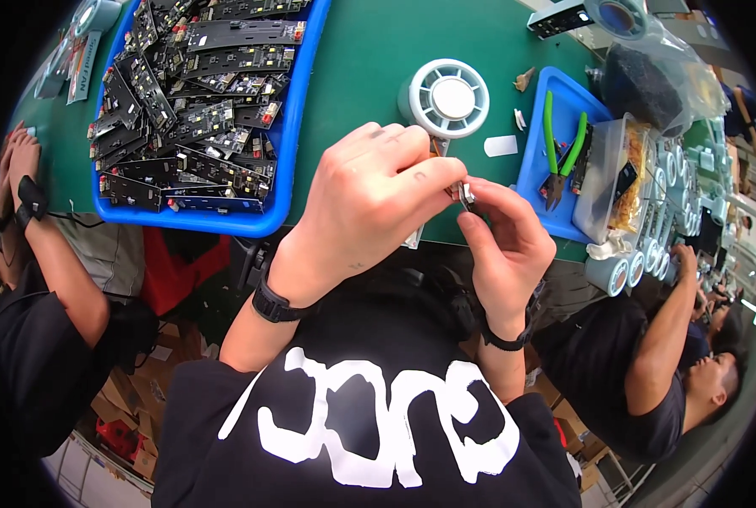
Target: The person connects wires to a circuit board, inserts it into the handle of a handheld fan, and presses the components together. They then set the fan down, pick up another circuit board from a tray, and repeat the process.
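Both my hands meet over the table's near edge, fingers closed around a small white-and-dark part [465, 195], too small to name. My left hand [361, 199] pinches it from the left with thumb and forefinger. From the other side, the fingertips of my right hand [511, 245] grip the same part. Just beyond lies a pale grey handheld fan [447, 100], its round ribbed head facing up. My left hand mostly hides the fan's handle. A bit of orange wire [438, 146] shows between the fan and my fingers.
A blue tray [296, 127] heaped with black circuit boards stands left. At right, a smaller blue tray [537, 173] holds green-handled cutters [556, 161], beside a clear plastic box [608, 182]. More pale fans [611, 273] lie farther right. People sit on both sides.
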Tool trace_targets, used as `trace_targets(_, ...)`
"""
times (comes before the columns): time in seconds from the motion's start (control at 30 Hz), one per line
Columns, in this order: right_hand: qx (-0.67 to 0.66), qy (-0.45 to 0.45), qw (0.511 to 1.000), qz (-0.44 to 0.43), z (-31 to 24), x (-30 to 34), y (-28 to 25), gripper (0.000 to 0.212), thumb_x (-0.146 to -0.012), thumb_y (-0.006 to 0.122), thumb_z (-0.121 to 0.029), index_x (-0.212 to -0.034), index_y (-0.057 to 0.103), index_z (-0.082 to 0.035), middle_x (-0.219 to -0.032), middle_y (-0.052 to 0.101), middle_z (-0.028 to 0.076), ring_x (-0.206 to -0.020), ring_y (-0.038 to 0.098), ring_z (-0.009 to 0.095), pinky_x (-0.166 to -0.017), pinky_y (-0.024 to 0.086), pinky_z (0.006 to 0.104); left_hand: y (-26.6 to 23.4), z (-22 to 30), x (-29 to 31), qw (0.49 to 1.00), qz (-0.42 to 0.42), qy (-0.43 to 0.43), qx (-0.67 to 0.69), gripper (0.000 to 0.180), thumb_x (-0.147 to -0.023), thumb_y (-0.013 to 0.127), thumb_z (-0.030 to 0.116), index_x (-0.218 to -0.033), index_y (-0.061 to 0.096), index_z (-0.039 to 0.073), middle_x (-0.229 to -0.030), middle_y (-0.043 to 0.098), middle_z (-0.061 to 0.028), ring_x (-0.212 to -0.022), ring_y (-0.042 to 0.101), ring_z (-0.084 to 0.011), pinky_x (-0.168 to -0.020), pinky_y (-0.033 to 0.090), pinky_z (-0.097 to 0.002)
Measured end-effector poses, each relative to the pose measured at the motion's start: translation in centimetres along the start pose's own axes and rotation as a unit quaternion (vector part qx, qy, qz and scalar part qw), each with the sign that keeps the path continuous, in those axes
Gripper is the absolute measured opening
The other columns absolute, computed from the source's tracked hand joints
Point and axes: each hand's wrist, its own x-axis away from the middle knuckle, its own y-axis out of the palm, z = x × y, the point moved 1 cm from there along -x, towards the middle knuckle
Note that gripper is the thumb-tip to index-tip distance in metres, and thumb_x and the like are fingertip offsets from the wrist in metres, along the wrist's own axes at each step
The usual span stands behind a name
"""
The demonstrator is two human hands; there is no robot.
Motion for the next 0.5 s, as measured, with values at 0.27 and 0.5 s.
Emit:
trace_targets(0.27,-0.057,0.019,0.998,0.011,0.4,0.3,0.2,0.033,-0.089,0.065,0.011,-0.122,0.061,0.007,-0.119,0.067,0.017,-0.106,0.067,0.020,-0.090,0.054,0.0303,0.0,0.2,0.8,0.994,0.077,-0.075,0.032,0.038,-0.067,0.084,0.002,-0.103,0.072,0.005,-0.085,0.060,-0.0069,-0.076,0.061,-0.0230,-0.064,0.050,-0.0315)
trace_targets(0.5,-0.116,0.101,0.987,0.042,-1.2,-0.6,1.0,0.033,-0.092,0.063,0.008,-0.125,0.060,0.006,-0.115,0.066,0.012,-0.106,0.066,0.018,-0.086,0.056,0.0285,0.3,0.6,1.6,0.993,0.080,-0.076,0.035,0.041,-0.068,0.084,0.002,-0.107,0.070,0.002,-0.094,0.061,-0.0110,-0.083,0.063,-0.0266,-0.069,0.053,-0.0344)
